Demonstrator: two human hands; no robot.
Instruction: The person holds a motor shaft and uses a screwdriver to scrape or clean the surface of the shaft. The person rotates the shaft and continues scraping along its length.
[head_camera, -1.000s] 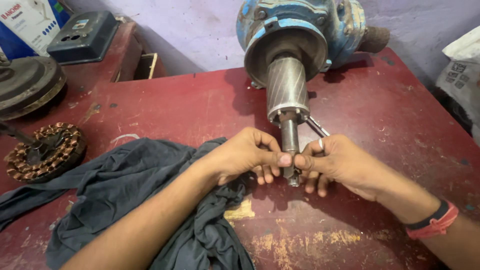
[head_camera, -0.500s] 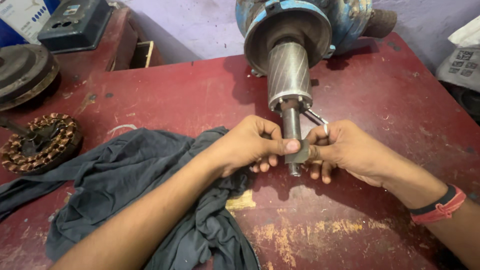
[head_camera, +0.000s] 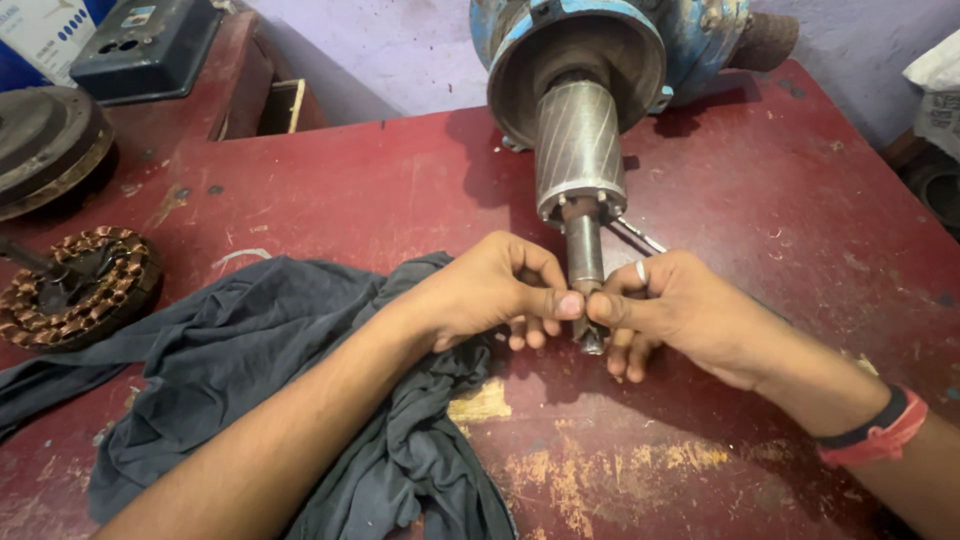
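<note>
Shaft (head_camera: 584, 250) of the one rotor (head_camera: 578, 150) runs down the middle of the frame, long axis toward the viewer, out of the single blue motor housing (head_camera: 690, 40) at top centre. Left hand (head_camera: 480, 290) and right hand (head_camera: 680, 310) meet at its lower tip, equally near, each pinching it, thumbs touching. One grey cloth (head_camera: 250, 370) lies lower left; one copper winding (head_camera: 75, 285) sits far left
</note>
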